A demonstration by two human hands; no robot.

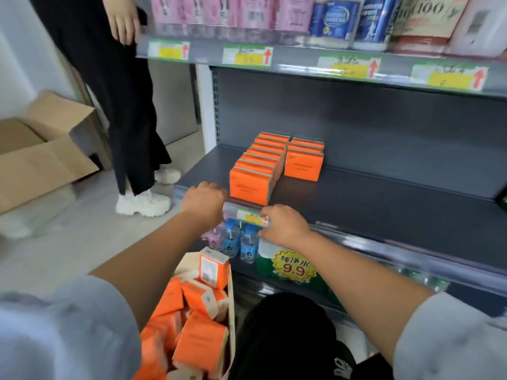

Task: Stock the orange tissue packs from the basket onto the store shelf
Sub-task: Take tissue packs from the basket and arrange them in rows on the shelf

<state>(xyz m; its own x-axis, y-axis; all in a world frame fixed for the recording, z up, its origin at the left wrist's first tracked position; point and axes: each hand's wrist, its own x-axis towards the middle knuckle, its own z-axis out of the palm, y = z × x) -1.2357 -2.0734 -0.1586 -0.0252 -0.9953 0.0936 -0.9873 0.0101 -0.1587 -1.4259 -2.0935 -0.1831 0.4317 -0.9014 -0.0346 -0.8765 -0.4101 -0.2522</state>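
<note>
On the dark grey shelf [384,204] the orange tissue packs [251,185] stand upright in two rows towards its left end. The longer left row runs from just behind the front edge to the back panel. The shorter right row [301,165] sits beside it, nearly touching, and starts farther back.

More orange packs [197,305] lie jumbled in the cream basket [232,325] on the floor below the shelf's front edge, one of them standing up above the rest.

The left hand [204,202] rests knuckles-up on the front edge, just left of the foremost pack. Its fingers curl down out of sight, so I cannot tell whether they hold anything. The right hand [285,226] is at the same edge, a little to the right. Its fingers and thumb pinch the price label [252,217] on the edge strip, one finger above and the thumb below.

Under that edge stand small blue-capped bottles [241,242] and a green pack with a yellow 9.9 sign [295,266].

The upper shelf [301,60] carries pink packs and blue cans behind a row of labels with red arrows. Off the shelf's left end another person in black with white shoes [142,204] stands by an open cardboard box [41,160].
</note>
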